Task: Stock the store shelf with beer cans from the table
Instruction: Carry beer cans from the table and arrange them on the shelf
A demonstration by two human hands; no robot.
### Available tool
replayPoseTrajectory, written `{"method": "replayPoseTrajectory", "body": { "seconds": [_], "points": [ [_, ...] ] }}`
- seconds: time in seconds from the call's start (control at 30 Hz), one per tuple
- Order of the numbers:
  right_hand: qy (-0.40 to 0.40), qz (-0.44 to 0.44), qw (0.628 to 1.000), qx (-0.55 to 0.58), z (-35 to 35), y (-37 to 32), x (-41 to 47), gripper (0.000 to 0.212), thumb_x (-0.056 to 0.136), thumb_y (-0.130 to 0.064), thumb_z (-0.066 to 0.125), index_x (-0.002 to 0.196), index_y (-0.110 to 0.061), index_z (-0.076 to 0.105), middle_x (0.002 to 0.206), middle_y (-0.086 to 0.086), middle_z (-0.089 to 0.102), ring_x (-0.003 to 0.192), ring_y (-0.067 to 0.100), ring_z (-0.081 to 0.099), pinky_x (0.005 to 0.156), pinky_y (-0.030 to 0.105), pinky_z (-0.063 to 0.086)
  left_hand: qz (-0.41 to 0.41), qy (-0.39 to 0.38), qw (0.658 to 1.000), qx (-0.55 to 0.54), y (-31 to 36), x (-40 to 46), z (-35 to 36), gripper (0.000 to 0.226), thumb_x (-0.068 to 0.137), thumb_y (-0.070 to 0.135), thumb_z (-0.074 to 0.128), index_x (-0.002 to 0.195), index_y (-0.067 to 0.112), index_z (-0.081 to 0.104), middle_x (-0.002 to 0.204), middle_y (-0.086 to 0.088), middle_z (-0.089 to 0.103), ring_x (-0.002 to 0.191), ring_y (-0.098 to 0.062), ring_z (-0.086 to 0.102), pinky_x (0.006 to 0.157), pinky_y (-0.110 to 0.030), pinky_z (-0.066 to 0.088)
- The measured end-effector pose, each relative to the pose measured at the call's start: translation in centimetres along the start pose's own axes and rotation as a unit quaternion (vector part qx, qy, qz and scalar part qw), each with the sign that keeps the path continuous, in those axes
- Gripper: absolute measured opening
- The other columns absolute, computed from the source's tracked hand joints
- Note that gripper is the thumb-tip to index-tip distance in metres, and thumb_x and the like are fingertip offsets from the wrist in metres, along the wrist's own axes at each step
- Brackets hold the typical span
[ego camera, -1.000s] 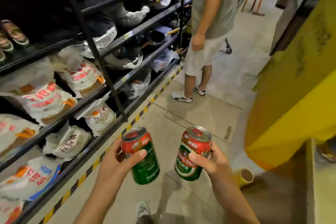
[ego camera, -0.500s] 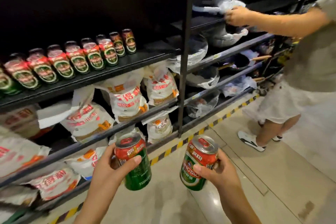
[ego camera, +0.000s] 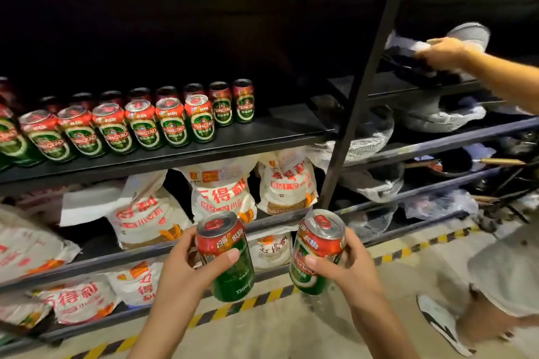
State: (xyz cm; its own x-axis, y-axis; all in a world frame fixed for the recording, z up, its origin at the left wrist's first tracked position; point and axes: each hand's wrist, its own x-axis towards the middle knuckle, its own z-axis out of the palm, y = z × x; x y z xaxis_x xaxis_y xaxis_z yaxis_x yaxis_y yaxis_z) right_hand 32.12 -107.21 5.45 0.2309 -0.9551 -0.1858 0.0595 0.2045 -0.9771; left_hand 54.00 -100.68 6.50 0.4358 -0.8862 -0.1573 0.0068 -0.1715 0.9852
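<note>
My left hand (ego camera: 186,274) grips a red and green beer can (ego camera: 226,256) upright, thumb across its front. A second can of the same kind (ego camera: 316,251), tilted slightly left, sits in the grip of my right hand (ego camera: 347,271). Both cans hang low, in front of the flour shelf. Above them a black shelf (ego camera: 280,131) carries two rows of several matching beer cans (ego camera: 172,122) on its left part; its right end, beside the last can (ego camera: 243,100), is bare.
White flour sacks (ego camera: 221,192) fill the lower shelves. A black upright post (ego camera: 358,102) divides the rack. To the right, another person's arm (ego camera: 478,64) reaches onto a shelf with wrapped pans (ego camera: 440,119); their shoe (ego camera: 440,320) stands on the floor beside yellow-black tape (ego camera: 248,303).
My view has swung left from the aisle onto the shelf rack, bringing the can shelf close and central. Both hands have kept their cans. The other person now reaches onto the shelf.
</note>
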Motion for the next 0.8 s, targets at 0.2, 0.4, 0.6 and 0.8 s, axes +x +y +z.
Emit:
{"method": "replayPoseTrajectory", "body": {
  "seconds": [0.2, 0.4, 0.6, 0.8],
  "points": [
    [-0.045, 0.001, 0.999, -0.020, 0.9, -1.2, 8.0, 0.072, 0.043, -0.026, 0.086, 0.110, -0.027, 0.060, 0.100, -0.006, 0.072, 0.093, 0.008, 0.067, 0.074, 0.022, 0.054, -0.019, 0.060, 0.998, -0.021, -0.1, 4.6, -0.1, 0.077, 0.036, 0.055, 0.077, 0.108, 0.034, 0.060, 0.101, 0.010, 0.069, 0.100, -0.011, 0.061, 0.084, -0.033, 0.048],
    [-0.076, 0.022, 0.996, -0.048, 3.7, -2.1, 15.5, 0.095, 0.037, -0.036, 0.093, 0.124, -0.029, 0.054, 0.113, -0.005, 0.067, 0.106, 0.014, 0.063, 0.092, 0.037, 0.052, -0.015, 0.104, 0.994, -0.021, 1.2, 11.1, -1.4, 0.059, 0.050, 0.029, 0.089, 0.101, 0.032, 0.060, 0.100, 0.002, 0.068, 0.096, -0.015, 0.061, 0.074, -0.028, 0.046],
    [-0.073, 0.008, 0.996, -0.044, 6.3, -3.9, 21.9, 0.061, 0.057, -0.009, 0.083, 0.110, -0.027, 0.059, 0.097, -0.007, 0.072, 0.090, 0.005, 0.068, 0.071, 0.017, 0.054, 0.007, 0.079, 0.997, -0.004, 3.8, 18.5, -1.3, 0.063, 0.044, 0.041, 0.087, 0.101, 0.032, 0.061, 0.091, 0.015, 0.070, 0.081, -0.001, 0.064, 0.071, -0.026, 0.046],
    [-0.075, -0.015, 0.996, -0.051, 7.3, -5.2, 25.9, 0.059, 0.063, -0.004, 0.084, 0.112, -0.026, 0.058, 0.100, -0.006, 0.072, 0.093, 0.006, 0.067, 0.074, 0.017, 0.054, 0.034, 0.033, 0.999, 0.011, 5.6, 22.7, 0.8, 0.062, 0.056, 0.033, 0.088, 0.110, 0.031, 0.059, 0.099, 0.015, 0.069, 0.087, 0.002, 0.064, 0.073, -0.018, 0.047]
  ]
}}
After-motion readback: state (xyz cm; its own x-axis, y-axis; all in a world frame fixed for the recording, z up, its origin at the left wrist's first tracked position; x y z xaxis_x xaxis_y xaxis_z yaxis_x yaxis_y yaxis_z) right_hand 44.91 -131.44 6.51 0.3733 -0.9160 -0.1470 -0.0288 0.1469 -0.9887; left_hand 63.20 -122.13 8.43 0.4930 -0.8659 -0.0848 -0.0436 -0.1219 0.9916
